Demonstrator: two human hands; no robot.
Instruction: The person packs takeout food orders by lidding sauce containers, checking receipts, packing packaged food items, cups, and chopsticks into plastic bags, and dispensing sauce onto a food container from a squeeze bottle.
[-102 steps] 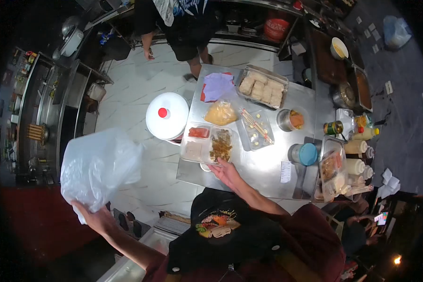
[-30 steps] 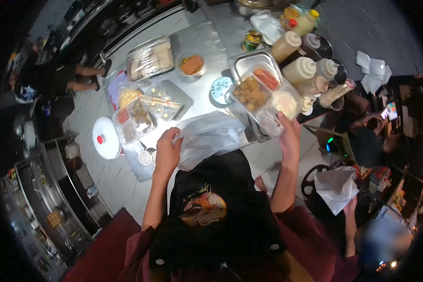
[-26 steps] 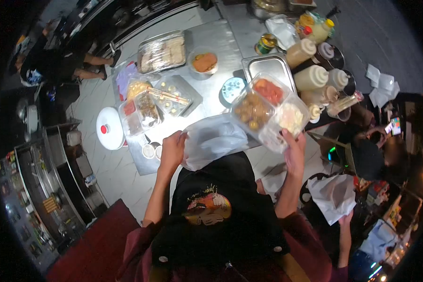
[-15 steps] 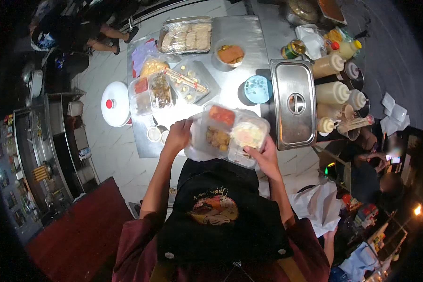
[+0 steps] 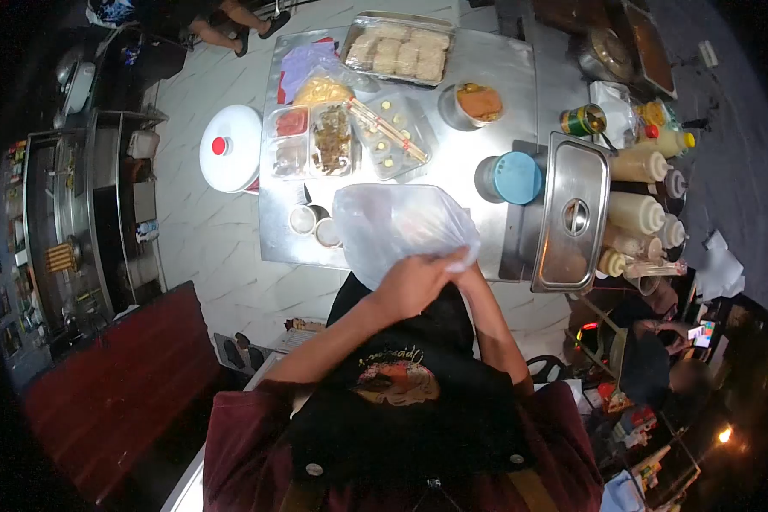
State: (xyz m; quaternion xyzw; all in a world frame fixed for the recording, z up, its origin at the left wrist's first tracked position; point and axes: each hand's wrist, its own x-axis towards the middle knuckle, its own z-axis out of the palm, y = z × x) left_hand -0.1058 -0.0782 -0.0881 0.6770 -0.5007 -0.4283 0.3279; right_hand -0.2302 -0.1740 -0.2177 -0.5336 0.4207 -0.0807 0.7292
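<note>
A whitish translucent plastic bag [image 5: 392, 224] is held over the near edge of the steel table [image 5: 508, 77], with pale food showing faintly through it. My left hand [image 5: 412, 286] is closed on the bag's right end. Mostly behind it, my right hand [image 5: 468, 271] is at the same end, its fingers hidden by the bag and the left hand. Beyond the bag, a divided container [image 5: 331, 149] of dark and red food lies beside a clear tray [image 5: 388, 162] with chopsticks across it. Two small round cups [image 5: 303, 219] stand left of the bag.
A wrapped tray of pale blocks [image 5: 399, 53] and a bowl of orange food [image 5: 478, 104] are farther back. Right are a blue-lidded tub [image 5: 517, 177], a lidded steel pan [image 5: 572, 213] and squeeze bottles [image 5: 636, 213]. A white lidded pot [image 5: 230, 154] stands left.
The food container in my right hand has gone into the bag, and both hands have come together at the bag's right end. The view has shifted, bringing the steel table further right.
</note>
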